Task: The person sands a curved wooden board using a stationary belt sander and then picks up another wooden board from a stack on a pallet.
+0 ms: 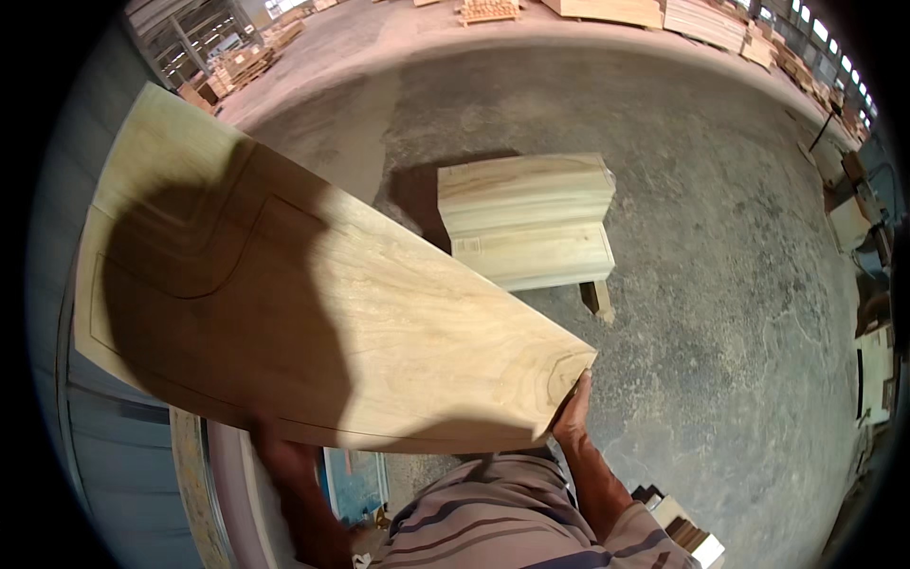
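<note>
We carry 1 pale wooden panel (313, 294) flat at chest height. Our left hand (284, 455) props it from beneath, its grip hidden; our right hand (572, 417) clamps the panel's right end, steadying it. Ahead, stacked boards (527, 220) sit on the concrete floor (720, 247).

Left hand (275, 446) fingers hidden beneath wooden panel (313, 303), right hand (572, 417) palm hidden behind panel's end
</note>
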Demonstrator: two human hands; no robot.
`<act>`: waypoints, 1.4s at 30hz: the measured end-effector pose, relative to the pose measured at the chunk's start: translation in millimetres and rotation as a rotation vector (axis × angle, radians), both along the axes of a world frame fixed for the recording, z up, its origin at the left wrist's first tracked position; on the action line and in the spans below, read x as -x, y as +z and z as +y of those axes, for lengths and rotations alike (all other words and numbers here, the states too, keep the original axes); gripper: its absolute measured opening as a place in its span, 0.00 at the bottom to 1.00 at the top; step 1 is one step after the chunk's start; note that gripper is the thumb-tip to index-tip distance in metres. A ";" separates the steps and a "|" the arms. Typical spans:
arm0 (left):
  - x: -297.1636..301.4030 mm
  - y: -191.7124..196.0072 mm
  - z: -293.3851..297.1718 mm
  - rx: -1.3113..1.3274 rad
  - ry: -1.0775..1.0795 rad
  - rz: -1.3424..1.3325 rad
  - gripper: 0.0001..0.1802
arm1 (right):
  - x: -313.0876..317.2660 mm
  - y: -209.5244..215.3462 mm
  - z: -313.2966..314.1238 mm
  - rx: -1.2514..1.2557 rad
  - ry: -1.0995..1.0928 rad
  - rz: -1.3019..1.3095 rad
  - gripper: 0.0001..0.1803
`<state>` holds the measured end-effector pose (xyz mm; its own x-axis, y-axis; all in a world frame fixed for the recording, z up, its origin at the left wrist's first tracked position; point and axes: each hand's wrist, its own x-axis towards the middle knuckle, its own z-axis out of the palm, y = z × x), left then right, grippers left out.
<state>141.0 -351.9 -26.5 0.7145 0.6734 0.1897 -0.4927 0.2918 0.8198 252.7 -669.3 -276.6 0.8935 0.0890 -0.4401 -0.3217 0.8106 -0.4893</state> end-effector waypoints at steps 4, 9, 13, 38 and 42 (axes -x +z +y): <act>-50.7 113.5 -10.1 -0.134 0.410 0.160 0.32 | 5.3 -12.1 -10.9 0.061 -0.041 0.034 0.37; -82.3 97.8 13.8 -0.328 0.384 0.182 0.29 | -1.8 -32.2 -33.4 0.068 -0.117 0.007 0.35; -96.3 60.1 87.6 -0.182 0.483 0.153 0.21 | -11.4 -48.2 -58.3 0.025 -0.114 0.027 0.35; -307.3 -210.4 219.7 -0.718 -0.197 0.747 0.20 | -81.0 39.4 -133.4 1.100 -0.532 0.307 0.29; -325.2 -204.8 189.9 -0.816 -0.228 0.923 0.28 | -98.4 57.9 -131.9 1.106 -0.469 0.370 0.23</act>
<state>466.1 -162.0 -231.2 0.8873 0.4394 -0.1400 0.3562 -0.4601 0.8133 351.0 -801.2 -218.7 0.5465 -0.7791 -0.3071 -0.3772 0.0984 -0.9209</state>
